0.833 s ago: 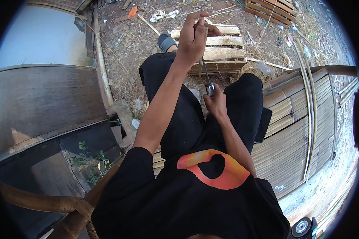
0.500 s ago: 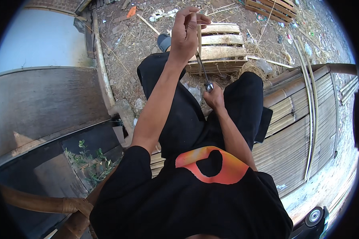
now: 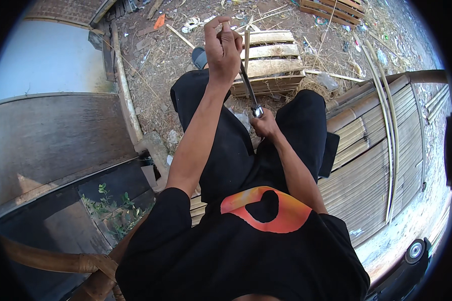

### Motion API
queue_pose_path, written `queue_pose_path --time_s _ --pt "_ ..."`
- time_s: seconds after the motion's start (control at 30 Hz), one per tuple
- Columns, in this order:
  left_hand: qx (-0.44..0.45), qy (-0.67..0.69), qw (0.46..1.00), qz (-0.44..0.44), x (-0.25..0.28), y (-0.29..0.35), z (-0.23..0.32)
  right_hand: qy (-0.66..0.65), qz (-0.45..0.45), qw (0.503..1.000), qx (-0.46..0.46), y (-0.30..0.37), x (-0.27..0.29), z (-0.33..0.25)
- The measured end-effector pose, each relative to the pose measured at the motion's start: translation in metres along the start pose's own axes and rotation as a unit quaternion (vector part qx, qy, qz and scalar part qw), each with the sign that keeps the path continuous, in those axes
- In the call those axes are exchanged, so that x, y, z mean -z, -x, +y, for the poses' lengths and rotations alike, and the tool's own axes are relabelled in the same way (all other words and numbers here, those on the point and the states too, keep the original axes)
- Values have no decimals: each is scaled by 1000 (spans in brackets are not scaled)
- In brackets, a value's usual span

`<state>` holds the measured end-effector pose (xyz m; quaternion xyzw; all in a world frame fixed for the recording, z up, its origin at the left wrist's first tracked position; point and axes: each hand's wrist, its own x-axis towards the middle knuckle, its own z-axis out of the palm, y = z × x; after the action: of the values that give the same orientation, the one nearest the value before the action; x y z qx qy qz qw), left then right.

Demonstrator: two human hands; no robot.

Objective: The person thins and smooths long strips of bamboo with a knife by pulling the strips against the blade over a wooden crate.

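My right hand (image 3: pixel 264 124) is wrapped around the handle of a long-bladed knife (image 3: pixel 249 89), between my knees. The dark, narrow blade points away from me, its far end near the heel of my left hand (image 3: pixel 224 57). Raised and farther out, that hand has its fingers curled and its thumb up. Whatever its fingers hold is hidden. Close along its right side stands a thin wooden or bamboo strip (image 3: pixel 246 50); I cannot tell whether the fingers grip it. Beyond the blade lies a slatted wooden crate (image 3: pixel 271 66) on the ground.
Another slatted crate (image 3: pixel 331 11) lies far right. A bamboo-slat bench (image 3: pixel 371 150) stretches to my right, with long strips (image 3: pixel 386 110) across it. On the left are a wooden panel (image 3: pixel 55 135) and a green plant (image 3: pixel 113 205). Litter and straw cover the ground.
My left hand has drawn slightly back and left, its fingers more curled. The knife blade has tilted a little, and the whole view has shifted slightly.
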<state>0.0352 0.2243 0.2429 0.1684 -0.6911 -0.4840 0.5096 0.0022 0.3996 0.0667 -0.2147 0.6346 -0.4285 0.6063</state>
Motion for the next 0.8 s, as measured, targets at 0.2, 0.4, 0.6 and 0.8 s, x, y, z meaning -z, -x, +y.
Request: queue_pose_path --time_s 0.2,0.4,0.6,0.8 --pt "4 -48 999 0 -4 5 -4 169 234 945 153 -7 -28 24" --pt "38 16 999 -12 -8 5 3 174 213 961 23 -11 -29 17" --pt "48 4 998 -49 -6 9 3 164 225 960 -28 -12 -24 15" --pt "84 -9 994 -71 21 7 -4 142 104 984 -9 -12 -19 25"
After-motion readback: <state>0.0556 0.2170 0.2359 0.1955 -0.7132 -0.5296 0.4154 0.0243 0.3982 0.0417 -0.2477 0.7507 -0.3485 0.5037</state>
